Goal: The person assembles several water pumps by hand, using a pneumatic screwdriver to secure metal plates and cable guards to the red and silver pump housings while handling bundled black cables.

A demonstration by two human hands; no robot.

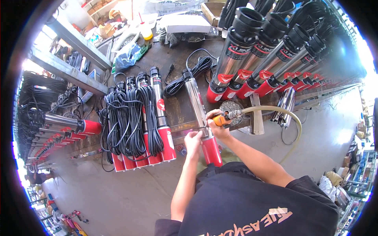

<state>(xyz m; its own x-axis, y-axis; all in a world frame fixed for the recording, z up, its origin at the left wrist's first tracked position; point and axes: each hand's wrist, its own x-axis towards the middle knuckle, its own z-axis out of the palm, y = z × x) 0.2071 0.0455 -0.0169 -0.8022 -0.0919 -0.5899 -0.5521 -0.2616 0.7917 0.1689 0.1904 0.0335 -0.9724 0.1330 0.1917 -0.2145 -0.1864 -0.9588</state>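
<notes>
A submersible pump with a steel body and a red lower section lies across the bench edge, its red end toward my body. My left hand is closed, fingertips pinched at the joint between steel and red; whatever they hold is too small to make out. My right hand is wrapped around an orange air tool held against the pump's right side, close to that joint. A beige air hose runs from the tool's metal fitting off to the right. The tool's tip is hidden. A coiled black cable lies by the pump's far end.
Red-and-steel pumps with bundled black cables stand left of my hands. More pumps are lined up on the right. A bowl of small metal parts, flat strips and a white box are on the bench. A metal post crosses the left.
</notes>
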